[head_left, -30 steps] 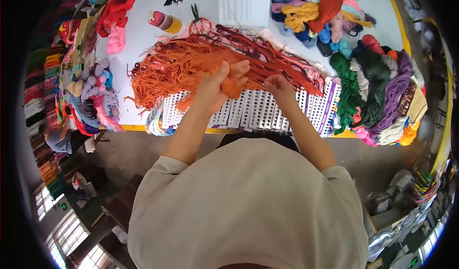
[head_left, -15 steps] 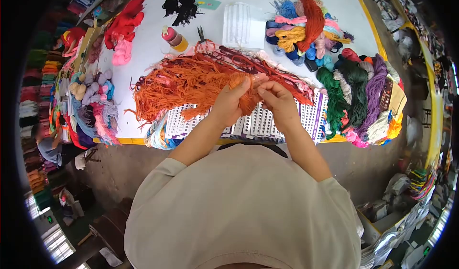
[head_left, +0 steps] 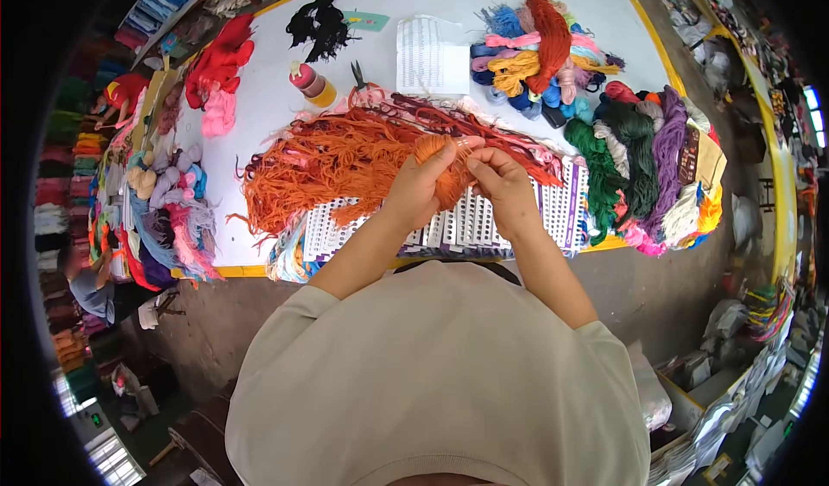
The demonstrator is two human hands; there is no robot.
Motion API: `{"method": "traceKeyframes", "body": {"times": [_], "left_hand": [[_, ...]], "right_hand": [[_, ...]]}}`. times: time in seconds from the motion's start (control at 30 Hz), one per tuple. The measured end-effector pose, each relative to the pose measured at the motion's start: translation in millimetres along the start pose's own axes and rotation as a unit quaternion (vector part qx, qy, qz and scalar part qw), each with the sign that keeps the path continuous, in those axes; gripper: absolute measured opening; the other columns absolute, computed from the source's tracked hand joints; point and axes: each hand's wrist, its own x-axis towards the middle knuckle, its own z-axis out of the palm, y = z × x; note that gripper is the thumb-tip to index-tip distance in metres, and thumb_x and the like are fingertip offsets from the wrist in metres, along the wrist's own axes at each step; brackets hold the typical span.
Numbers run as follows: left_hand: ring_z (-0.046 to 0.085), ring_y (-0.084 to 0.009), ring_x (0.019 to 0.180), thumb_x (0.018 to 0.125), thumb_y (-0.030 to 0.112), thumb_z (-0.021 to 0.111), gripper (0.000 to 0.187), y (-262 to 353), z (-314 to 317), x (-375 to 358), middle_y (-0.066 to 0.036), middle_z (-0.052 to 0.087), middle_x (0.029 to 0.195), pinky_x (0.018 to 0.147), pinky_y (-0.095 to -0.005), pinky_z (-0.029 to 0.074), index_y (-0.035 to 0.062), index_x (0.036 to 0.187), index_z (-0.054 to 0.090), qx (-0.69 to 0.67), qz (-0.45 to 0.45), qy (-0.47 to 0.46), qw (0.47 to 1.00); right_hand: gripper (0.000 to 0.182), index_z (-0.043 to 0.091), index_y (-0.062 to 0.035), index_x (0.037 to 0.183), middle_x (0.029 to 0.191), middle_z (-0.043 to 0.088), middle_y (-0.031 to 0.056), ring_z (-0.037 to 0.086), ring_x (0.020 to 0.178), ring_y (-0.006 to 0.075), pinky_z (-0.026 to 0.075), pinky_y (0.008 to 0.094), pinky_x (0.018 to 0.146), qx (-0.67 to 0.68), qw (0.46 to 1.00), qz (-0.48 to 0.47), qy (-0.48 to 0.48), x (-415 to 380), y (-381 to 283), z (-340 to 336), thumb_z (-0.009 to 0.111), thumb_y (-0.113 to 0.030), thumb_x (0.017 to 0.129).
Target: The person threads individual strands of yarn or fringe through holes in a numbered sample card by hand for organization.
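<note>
My left hand (head_left: 416,186) is closed around a bundle of orange thread (head_left: 446,184), its thumb lying along the top. Close against it, my right hand (head_left: 508,194) pinches at the right edge of that bundle, thumb and forefinger together; any strand between those fingertips is too fine to make out. A large tangled heap of orange and dark red thread (head_left: 319,171) spreads to the left of my hands. Beneath them lie white cards with rows of holes (head_left: 561,214), partly covered by the thread and my forearms.
Scissors (head_left: 359,80) and a red-and-yellow bottle (head_left: 311,86) stand behind the heap, near a printed sheet (head_left: 423,54). Black thread (head_left: 319,22) lies farther back. Colored skeins (head_left: 635,158) crowd the right side, pastel ones (head_left: 177,192) the left. A person (head_left: 91,287) is at far left.
My left hand and the orange bundle have shifted very slightly. My right hand keeps its pinch at the edge. The camera view has tilted a little.
</note>
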Motion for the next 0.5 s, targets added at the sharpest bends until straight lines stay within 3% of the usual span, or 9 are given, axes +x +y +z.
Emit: {"method": "traceKeyframes", "body": {"times": [0.27, 0.37, 0.43, 0.5], "left_hand": [[0.058, -0.0182, 0.107, 0.100, 0.022, 0.046, 0.036, -1.1, 2.6, -2.3, -0.012, 0.059, 0.119, 0.094, -0.0334, 0.047, -0.0047, 0.123, 0.054, 0.055, 0.014, 0.007, 0.998], [0.058, -0.0184, 0.106, 0.101, 0.023, 0.044, 0.036, -1.0, -3.7, -4.4, -0.012, 0.060, 0.118, 0.093, -0.0331, 0.047, -0.0045, 0.121, 0.055, 0.054, 0.022, 0.013, 0.998], [0.059, -0.0184, 0.105, 0.101, 0.025, 0.044, 0.037, 1.0, -10.5, -6.6, -0.012, 0.061, 0.117, 0.092, -0.0330, 0.048, -0.0043, 0.121, 0.055, 0.048, 0.028, 0.017, 0.998], [0.058, -0.0189, 0.105, 0.101, 0.031, 0.041, 0.042, 4.5, -12.2, -7.9, -0.012, 0.059, 0.119, 0.093, -0.0340, 0.047, -0.0037, 0.121, 0.054, -0.033, 0.005, -0.010, 0.999]], "right_hand": [[0.008, 0.063, -0.0047, 0.092, 0.077, 0.059, -0.0023, 0.049, 0.065, 0.0040, 0.040, 0.0184, 0.060, -0.030, 0.999, -0.021, 0.024, 0.4, 4.3, 6.6, 0.062, -0.012, 0.090], [0.010, 0.062, -0.0073, 0.096, 0.085, 0.062, -0.0033, 0.052, 0.070, 0.0027, 0.042, 0.0188, 0.062, -0.032, 0.999, -0.020, 0.004, 2.7, 10.1, -0.5, 0.063, -0.015, 0.090], [0.011, 0.061, -0.0073, 0.099, 0.086, 0.063, -0.0029, 0.052, 0.069, 0.0029, 0.043, 0.0195, 0.062, 0.101, 0.995, 0.011, 0.010, 2.5, 9.9, -0.2, 0.062, -0.014, 0.091], [0.011, 0.060, -0.0074, 0.100, 0.087, 0.063, -0.0028, 0.051, 0.069, 0.0029, 0.043, 0.0199, 0.062, 0.101, 0.995, 0.013, 0.003, 2.6, 10.7, -2.4, 0.061, -0.014, 0.091]]}}
